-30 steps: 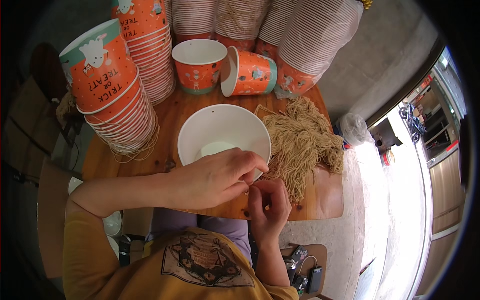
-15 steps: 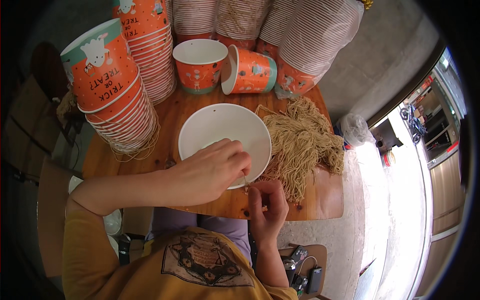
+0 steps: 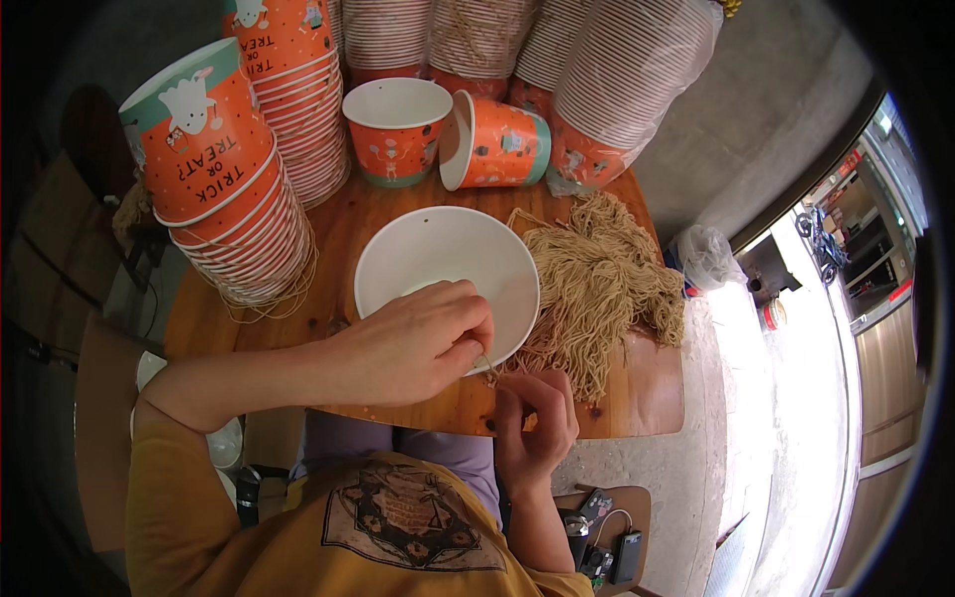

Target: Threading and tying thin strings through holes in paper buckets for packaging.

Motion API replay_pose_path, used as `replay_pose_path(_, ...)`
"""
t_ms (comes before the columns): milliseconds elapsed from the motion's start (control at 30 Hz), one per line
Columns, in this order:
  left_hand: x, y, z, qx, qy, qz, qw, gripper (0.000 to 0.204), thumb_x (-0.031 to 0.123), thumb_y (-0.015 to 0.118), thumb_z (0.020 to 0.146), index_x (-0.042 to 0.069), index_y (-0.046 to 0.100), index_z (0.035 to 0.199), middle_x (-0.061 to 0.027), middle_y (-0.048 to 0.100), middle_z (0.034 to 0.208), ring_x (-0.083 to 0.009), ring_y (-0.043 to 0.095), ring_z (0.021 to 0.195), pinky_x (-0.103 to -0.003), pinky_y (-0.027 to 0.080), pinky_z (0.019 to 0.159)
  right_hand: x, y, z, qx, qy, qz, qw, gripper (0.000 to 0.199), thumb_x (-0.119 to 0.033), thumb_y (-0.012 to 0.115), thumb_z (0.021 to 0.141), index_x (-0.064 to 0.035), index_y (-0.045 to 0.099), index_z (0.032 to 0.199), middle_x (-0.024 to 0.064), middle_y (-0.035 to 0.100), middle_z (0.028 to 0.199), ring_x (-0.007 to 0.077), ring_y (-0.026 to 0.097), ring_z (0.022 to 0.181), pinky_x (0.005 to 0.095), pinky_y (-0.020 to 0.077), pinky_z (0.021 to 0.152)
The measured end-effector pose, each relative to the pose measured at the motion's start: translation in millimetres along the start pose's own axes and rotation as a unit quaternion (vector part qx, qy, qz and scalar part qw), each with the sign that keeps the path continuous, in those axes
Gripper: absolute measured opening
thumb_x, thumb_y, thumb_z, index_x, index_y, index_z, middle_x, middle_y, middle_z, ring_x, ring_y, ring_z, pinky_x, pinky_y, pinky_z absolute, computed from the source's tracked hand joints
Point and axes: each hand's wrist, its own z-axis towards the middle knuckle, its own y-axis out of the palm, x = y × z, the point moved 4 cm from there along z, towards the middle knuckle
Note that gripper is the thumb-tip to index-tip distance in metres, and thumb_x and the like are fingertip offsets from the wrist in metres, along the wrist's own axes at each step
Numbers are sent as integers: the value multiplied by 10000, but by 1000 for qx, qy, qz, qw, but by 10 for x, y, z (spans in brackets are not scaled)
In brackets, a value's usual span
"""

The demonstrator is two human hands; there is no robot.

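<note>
A white-lined paper bucket (image 3: 438, 249) stands mouth-up on the table before me, a small hole showing near its far rim. My left hand (image 3: 423, 343) reaches across its near side, thumb and fingers pinched on a short tan string (image 3: 489, 370) at the near right rim. Just below that rim, my right hand (image 3: 537, 423) has its thumb and fingertips pressed together at the string's lower end. The string's attachment to the bucket is too small to make out. A loose bundle of tan strings (image 3: 602, 284) lies to the right of the bucket.
Nested orange buckets with string loops (image 3: 244, 234) lean at left, with another stack (image 3: 298, 109) behind. An upright bucket (image 3: 398, 139) and one lying sideways (image 3: 502, 142) sit beyond. Plastic-wrapped stacks (image 3: 627, 80) line the back of the wooden table (image 3: 284, 318).
My left hand's fingertips have shifted slightly left and down along the string. My right hand has tilted and lowered a little, its fingers curling closer together. The bucket stays in place.
</note>
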Motion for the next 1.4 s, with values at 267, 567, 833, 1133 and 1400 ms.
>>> replay_pose_path(267, 25, -11, 3, -9, -6, -12, 1000, 70, 64, 538, 872, 19, 513, 919, -111, 538, 946, -296, 548, 934, -394, 455, 802, -99, 83, 82, -58, 23, -75, 995, 282, -48, 764, 762, -74, 615, 1000, 29, 539, 691, 117, 500, 509, 262, 400, 445)
replay_pose_path(567, 30, -23, -24, 16, 46, 33, 998, 58, 42, 540, 867, 24, 501, 906, -114, 520, 932, -306, 534, 912, -406, 449, 797, -130, 49, 93, -29, -21, -134, 990, 205, -7, 733, 759, -82, 601, 897, 17, 545, 657, 130, 515, 493, 256, 405, 443)
replay_pose_path(833, -31, 41, -61, 76, 124, 119, 982, 87, 29, 554, 842, 29, 485, 896, -101, 503, 897, -299, 523, 868, -402, 450, 784, -82, 44, -16, -82, 100, -48, 990, 132, -25, 707, 796, -44, 589, 851, 27, 575, 668, 99, 492, 511, 241, 398, 490)
replay_pose_path(1133, -96, -65, -246, 11, 117, 62, 991, 199, 93, 690, 814, 72, 530, 931, -75, 537, 857, -279, 554, 808, -382, 467, 704, -206, -384, 346, -219, 111, -63, 967, 127, -37, 702, 808, -49, 612, 897, 47, 593, 766, 144, 579, 593, 269, 472, 531)
replay_pose_path(1400, -112, -249, -541, 117, 206, 231, 944, 162, 37, 636, 787, 55, 597, 944, -70, 539, 942, -276, 540, 910, -404, 432, 827, -350, 17, 813, -259, -16, -72, 963, 73, -23, 662, 829, -41, 611, 877, 66, 566, 796, 208, 594, 628, 305, 481, 559)
